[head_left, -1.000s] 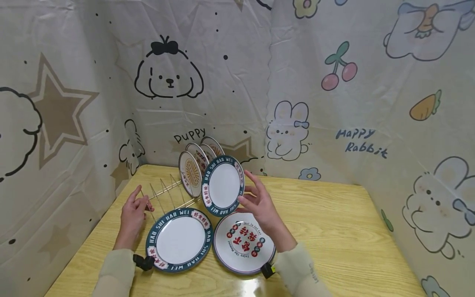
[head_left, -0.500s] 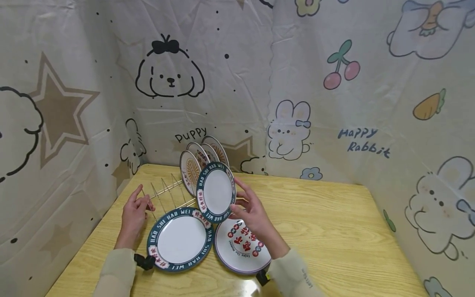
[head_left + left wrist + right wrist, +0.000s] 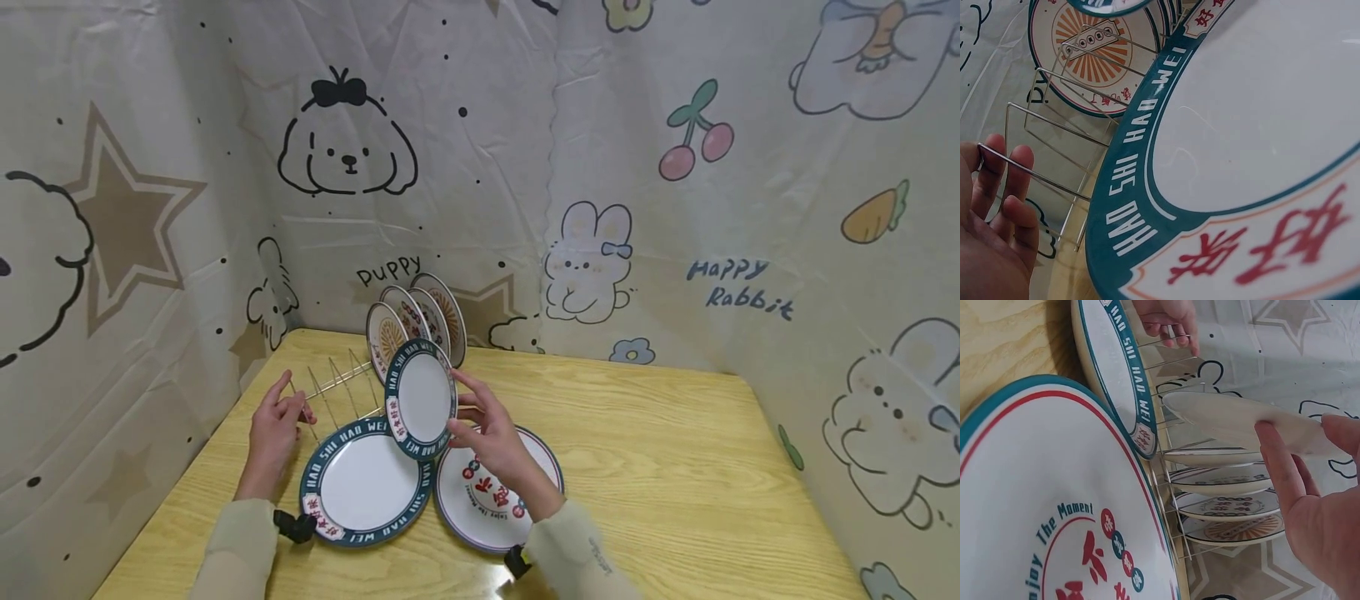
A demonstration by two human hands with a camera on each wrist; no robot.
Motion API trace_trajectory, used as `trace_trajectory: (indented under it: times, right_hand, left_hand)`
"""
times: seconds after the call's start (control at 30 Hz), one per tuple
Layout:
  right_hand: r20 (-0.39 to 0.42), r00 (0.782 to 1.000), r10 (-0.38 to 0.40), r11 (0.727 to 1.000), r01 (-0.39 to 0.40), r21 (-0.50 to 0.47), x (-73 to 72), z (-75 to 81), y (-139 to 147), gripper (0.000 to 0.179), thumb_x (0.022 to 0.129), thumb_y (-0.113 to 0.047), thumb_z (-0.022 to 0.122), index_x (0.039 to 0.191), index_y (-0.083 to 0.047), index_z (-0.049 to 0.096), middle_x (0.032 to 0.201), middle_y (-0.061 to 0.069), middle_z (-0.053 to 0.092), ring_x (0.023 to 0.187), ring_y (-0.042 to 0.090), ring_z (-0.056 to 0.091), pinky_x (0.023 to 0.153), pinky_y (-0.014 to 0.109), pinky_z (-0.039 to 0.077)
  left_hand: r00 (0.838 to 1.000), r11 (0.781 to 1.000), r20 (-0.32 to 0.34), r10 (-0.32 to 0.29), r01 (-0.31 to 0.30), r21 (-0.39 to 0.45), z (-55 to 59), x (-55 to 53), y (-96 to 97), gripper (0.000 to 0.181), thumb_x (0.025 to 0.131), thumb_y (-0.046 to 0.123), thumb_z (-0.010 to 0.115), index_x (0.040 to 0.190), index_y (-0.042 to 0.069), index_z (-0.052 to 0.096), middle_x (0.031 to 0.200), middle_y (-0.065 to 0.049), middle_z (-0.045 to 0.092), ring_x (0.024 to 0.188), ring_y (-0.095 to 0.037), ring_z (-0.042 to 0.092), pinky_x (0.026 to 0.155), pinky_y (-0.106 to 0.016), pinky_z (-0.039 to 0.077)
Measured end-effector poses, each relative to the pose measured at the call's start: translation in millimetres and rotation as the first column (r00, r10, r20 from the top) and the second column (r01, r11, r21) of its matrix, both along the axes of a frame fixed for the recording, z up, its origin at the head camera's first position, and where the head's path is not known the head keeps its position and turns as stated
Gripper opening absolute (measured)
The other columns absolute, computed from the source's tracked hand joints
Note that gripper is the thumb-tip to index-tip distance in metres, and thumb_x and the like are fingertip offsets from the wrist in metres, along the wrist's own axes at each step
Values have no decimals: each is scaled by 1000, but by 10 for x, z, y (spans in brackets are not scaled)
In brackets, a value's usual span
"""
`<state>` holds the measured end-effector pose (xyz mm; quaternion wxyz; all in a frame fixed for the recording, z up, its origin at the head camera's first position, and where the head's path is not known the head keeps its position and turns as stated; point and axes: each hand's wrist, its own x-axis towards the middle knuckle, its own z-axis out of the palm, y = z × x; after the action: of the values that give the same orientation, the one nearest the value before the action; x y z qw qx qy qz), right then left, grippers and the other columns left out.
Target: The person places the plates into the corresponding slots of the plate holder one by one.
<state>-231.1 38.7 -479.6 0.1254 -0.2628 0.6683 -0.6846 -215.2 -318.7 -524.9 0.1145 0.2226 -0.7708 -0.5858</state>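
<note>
My right hand [image 3: 491, 437] pinches the right edge of a small white plate [image 3: 422, 392] with a dark green lettered rim. Tilted upright, that plate is over the wire dish rack [image 3: 337, 385]; its pale back [image 3: 1222, 419] shows in the right wrist view. My left hand [image 3: 274, 429] holds the rack's near-left end, fingers curled about the end wire [image 3: 1035, 172]. Several plates stand on edge in the rack's far part, the closest being one with an orange sunburst [image 3: 384, 333]. Whether the held plate touches the rack, I cannot tell.
A large green-rimmed plate [image 3: 367, 487] lies in front of the rack, close to my left wrist. Right of it, beneath my right forearm, is a white plate [image 3: 480, 508] with red characters. The wooden table [image 3: 660, 467] meets printed cloth walls [image 3: 480, 167] at the back and sides.
My right hand has carried the small plate left and down, toward the rack slots in front of the standing plates. My left hand has kept its hold on the rack.
</note>
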Motion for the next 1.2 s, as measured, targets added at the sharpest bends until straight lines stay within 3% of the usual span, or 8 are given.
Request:
trace_trajectory:
  times: [0.37, 0.63, 0.93, 1.07, 1.2]
  right_hand:
    - [-26, 1000, 3, 999, -2, 34, -73, 32, -208, 67, 103, -6, 62, 160, -32, 37, 150, 20, 46, 131, 42, 55, 87, 42, 62]
    - [-59, 998, 9, 997, -5, 76, -128, 82, -357, 67, 104, -5, 60, 159, -36, 38, 149, 20, 47, 132, 40, 54, 89, 47, 61]
    - [-87, 996, -16, 994, 25, 108, -209, 45, -489, 66, 104, -4, 59, 158, -36, 40, 143, 17, 51, 130, 37, 55, 87, 39, 62]
    - [-105, 994, -11, 995, 22, 99, -238, 37, -535, 65, 104, -3, 59, 159, -32, 40, 143, 18, 53, 130, 39, 55, 89, 44, 61]
    - [-147, 989, -11, 994, 26, 102, -261, 49, -560, 65, 104, -3, 59, 160, -29, 38, 143, 20, 54, 130, 38, 56, 89, 40, 61]
  left_hand:
    - [1000, 1000, -4, -11, 11, -9, 14, 14, 3, 61, 111, 40, 45, 166, 37, 19, 109, -16, 68, 83, -5, 66, 71, -26, 52]
    - [1000, 1000, -9, -16, 16, -12, 10, 27, -5, 63, 110, 45, 44, 166, 36, 19, 106, -12, 69, 83, -4, 66, 69, -25, 51]
    - [1000, 1000, 11, -29, 29, 3, -1, 15, -7, 62, 111, 40, 45, 166, 38, 18, 106, -12, 70, 83, -5, 66, 70, -26, 51]
    - [999, 999, 9, -32, 32, -6, -3, 12, -7, 62, 111, 41, 45, 166, 37, 17, 106, -13, 70, 83, -5, 67, 70, -26, 51]
    - [1000, 1000, -1, -25, 25, -12, -2, 8, -5, 61, 111, 41, 44, 166, 37, 18, 105, -14, 69, 83, -5, 67, 69, -25, 52]
